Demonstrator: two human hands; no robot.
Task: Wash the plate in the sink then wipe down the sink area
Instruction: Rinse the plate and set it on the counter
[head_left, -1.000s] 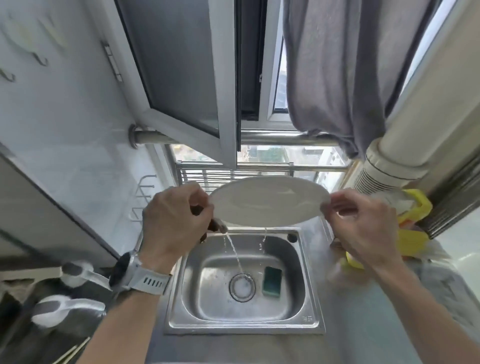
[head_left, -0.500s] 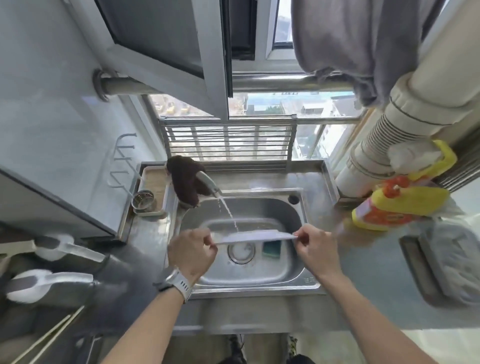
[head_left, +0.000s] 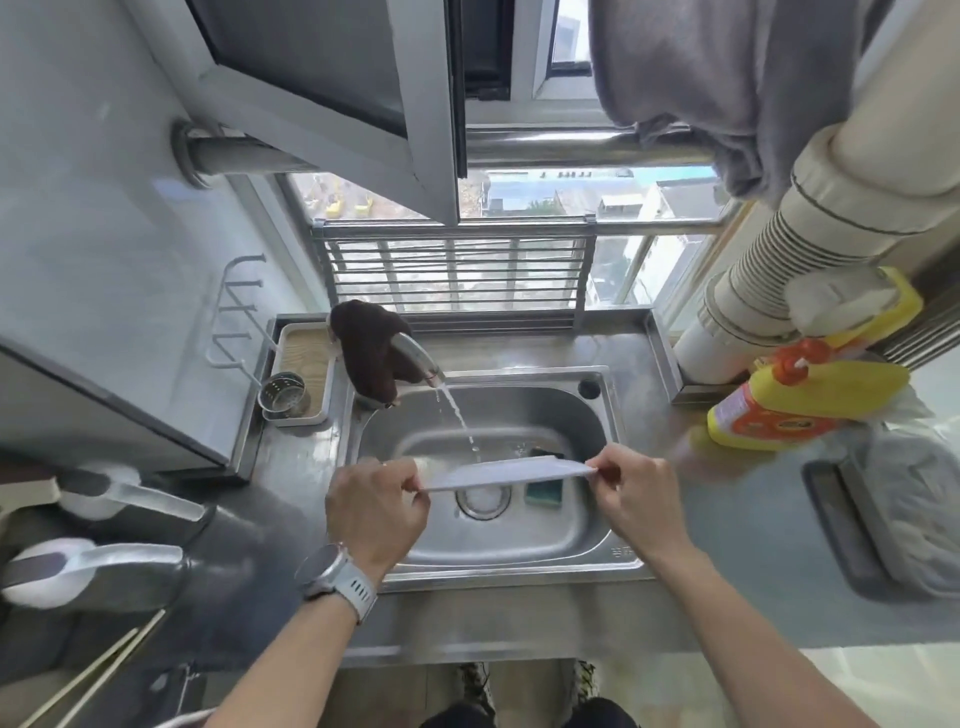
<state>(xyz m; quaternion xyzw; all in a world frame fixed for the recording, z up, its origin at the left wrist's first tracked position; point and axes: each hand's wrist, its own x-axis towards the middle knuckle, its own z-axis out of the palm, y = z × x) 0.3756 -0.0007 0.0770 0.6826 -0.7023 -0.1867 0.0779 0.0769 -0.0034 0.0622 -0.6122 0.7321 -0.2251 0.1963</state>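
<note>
A: Where is the plate (head_left: 506, 472)?

B: Over the sink (head_left: 498, 551) basin, seen nearly edge-on, under the stream from the faucet (head_left: 420, 359). The left hand (head_left: 376, 512) pinches its left rim, fingers closed; the right hand (head_left: 636, 493) pinches the right rim likewise.

A: What risk follows?

B: Both grips are fingertip pinches on a wet rim, so the plate may slip and strike the steel basin. Water deflecting off it may also splash the counter. The sponge (head_left: 544, 492) lies below, beside the drain (head_left: 482, 500), not yet taken up.
</note>
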